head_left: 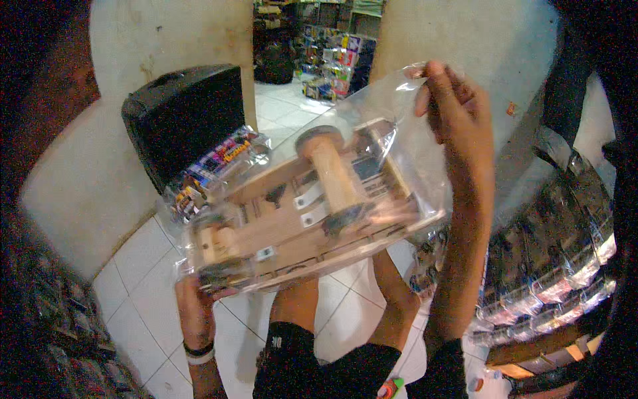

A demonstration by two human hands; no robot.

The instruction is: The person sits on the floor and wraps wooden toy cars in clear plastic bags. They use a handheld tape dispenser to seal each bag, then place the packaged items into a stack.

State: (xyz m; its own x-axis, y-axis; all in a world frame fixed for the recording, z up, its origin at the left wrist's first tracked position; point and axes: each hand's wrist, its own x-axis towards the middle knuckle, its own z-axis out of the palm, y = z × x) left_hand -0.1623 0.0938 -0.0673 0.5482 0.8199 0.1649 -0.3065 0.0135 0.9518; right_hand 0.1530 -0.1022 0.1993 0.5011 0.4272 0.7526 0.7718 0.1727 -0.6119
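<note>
A wooden toy vehicle [279, 209] lies tilted inside a clear plastic bag [432, 166], held up before me. Its underside seems to face me, with thick wooden rollers or axles, dark wheels and small white brackets. A colourful printed strip [226, 156] shows along the bag's upper left edge. My right hand [458, 103] is raised, its fingers pinched on the upper right corner of the bag. At the lower left end my left hand [196, 296] grips the bagged toy from below; the bag hides most of its fingers.
A black suitcase [186, 113] leans against the wall at the left. Stacks of plastic-wrapped packages [545, 233] stand at the right, and more dark packages [60, 319] at the left. Through a doorway are colourful goods [339, 63]. A small orange-green object [391, 388] is near my legs.
</note>
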